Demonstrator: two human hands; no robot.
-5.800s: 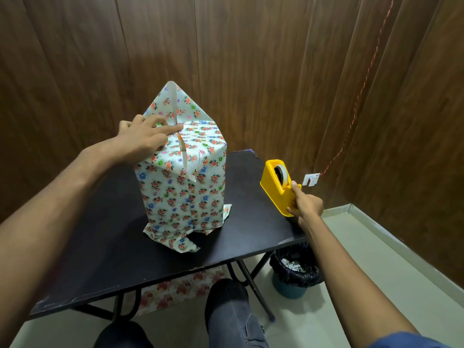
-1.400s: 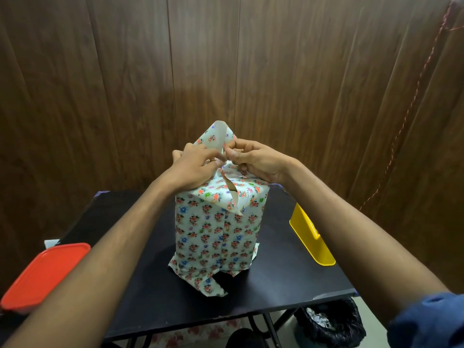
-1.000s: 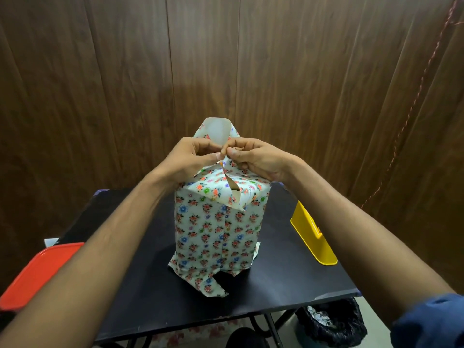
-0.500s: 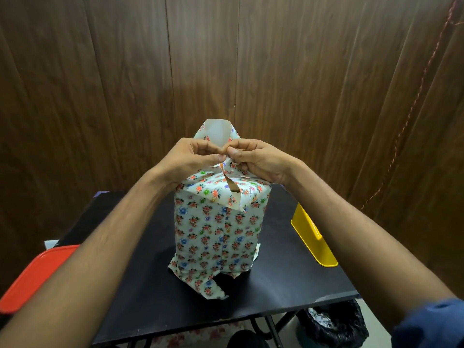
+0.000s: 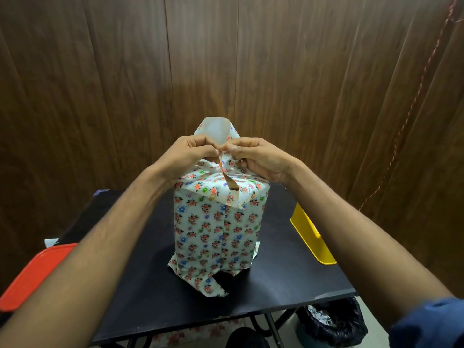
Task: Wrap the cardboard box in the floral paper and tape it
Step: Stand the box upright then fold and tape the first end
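The box wrapped in floral paper (image 5: 216,232) stands upright in the middle of the black table (image 5: 140,307). Its top paper is partly folded; a rear flap (image 5: 216,130) sticks up and a front flap hangs over the near top edge with a gap. My left hand (image 5: 187,153) and my right hand (image 5: 253,156) meet above the box top, fingertips pinching the paper edge between them. Whether a piece of tape is between the fingers cannot be told. The yellow tape dispenser (image 5: 312,237) lies on the table to the right, behind my right forearm.
A red lid or tray (image 5: 32,275) sits at the table's left edge. A black-lined waste bin (image 5: 331,322) stands on the floor under the right corner. Wooden wall panels close in behind, with a thin red cord (image 5: 414,96) hanging at right.
Since 5.8 s ago my right hand left the tape dispenser and joined my left at the box top. Over the last second both hands stay pinching there, barely shifting.
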